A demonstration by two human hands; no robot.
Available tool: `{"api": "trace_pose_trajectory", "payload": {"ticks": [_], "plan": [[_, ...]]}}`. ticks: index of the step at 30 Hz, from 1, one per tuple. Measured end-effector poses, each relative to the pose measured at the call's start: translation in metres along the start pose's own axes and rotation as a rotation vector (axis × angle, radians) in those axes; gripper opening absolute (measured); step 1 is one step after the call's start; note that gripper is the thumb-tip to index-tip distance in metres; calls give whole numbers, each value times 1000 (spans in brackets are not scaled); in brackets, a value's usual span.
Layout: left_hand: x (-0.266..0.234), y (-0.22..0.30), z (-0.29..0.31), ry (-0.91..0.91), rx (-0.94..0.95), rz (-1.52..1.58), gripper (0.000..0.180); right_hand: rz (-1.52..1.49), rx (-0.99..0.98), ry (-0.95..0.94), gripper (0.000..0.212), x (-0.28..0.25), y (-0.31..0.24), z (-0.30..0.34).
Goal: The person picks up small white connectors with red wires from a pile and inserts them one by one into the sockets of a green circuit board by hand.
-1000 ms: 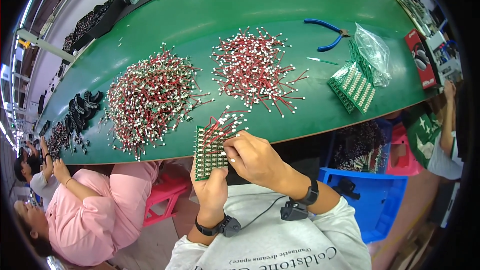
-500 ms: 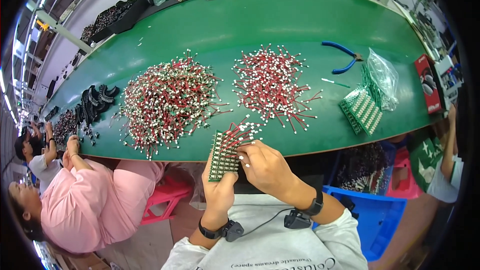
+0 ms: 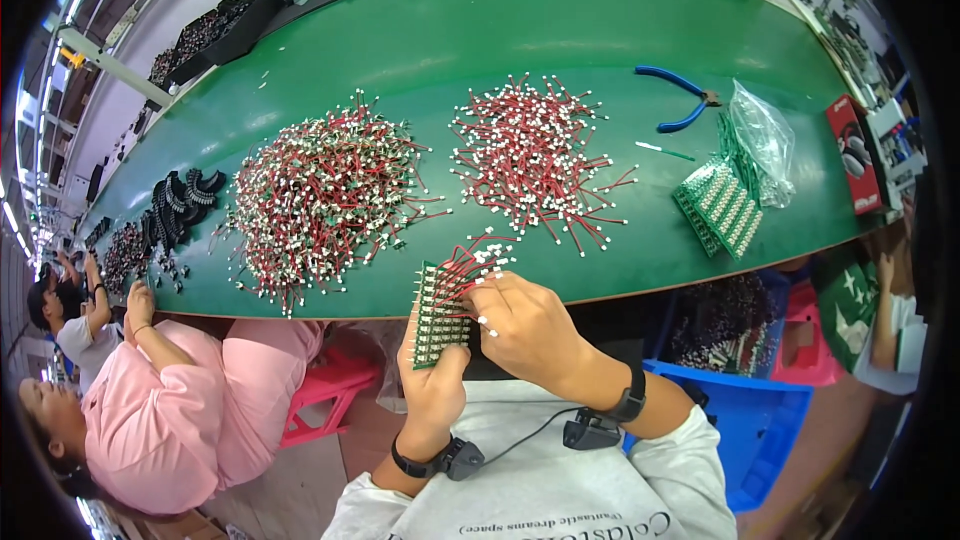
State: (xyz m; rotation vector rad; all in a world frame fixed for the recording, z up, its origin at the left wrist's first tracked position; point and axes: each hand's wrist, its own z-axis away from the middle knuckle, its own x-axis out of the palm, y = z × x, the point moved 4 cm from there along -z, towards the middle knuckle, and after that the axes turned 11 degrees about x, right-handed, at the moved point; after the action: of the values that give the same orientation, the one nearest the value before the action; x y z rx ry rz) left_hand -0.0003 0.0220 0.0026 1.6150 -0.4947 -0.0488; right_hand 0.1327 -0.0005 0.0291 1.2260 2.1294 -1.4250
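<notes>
My left hand point(image 3: 436, 392) grips a green circuit board panel point(image 3: 440, 328) by its lower end, tilted up near the table's front edge. Rows of small white connectors cover the panel. Red wires with white plugs point(image 3: 482, 258) fan out from its upper part. Closed at the panel's right side, my right hand point(image 3: 528, 325) pinches a red wire lead with a white plug point(image 3: 487, 326) showing below the fingers. The fingertips partly hide where that lead meets the panel. Beyond my hands lies a pile of loose red wire leads point(image 3: 530, 155).
A larger pile of wired small boards point(image 3: 325, 200) lies to the left, black curved parts point(image 3: 178, 205) beyond it. At right are blue-handled pliers point(image 3: 680, 100), stacked panels point(image 3: 720, 208), a plastic bag point(image 3: 762, 145) and a red box point(image 3: 853, 155). A co-worker in pink point(image 3: 190, 420) sits at left.
The view has shifted slightly, so the table's contents sit a little further left and higher. My hands keep their hold on the panel and wire lead, with only small finger movement.
</notes>
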Motion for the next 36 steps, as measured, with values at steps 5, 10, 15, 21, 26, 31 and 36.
{"api": "trace_pose_trajectory", "payload": {"ticks": [5,10,15,21,26,31,36], "plan": [[0,1,1,-22,-3,40,65,0,-24,85,21,0,-5,0],[-6,2,-10,97,0,101,56,-60,34,86,18,3,-3,-3],[-32,11,-24,188,98,253,79,-185,17,-61,14,-37,29,-37],[-50,13,-39,281,149,370,79,-15,-34,-310,13,-45,58,-98],[-35,8,-58,283,162,347,80,139,-89,-589,17,0,59,-94],[-21,1,-73,311,138,386,74,-46,-116,-596,10,15,63,-89],[-6,-5,-86,285,78,478,58,-351,-196,-373,11,-4,57,-109]]}}
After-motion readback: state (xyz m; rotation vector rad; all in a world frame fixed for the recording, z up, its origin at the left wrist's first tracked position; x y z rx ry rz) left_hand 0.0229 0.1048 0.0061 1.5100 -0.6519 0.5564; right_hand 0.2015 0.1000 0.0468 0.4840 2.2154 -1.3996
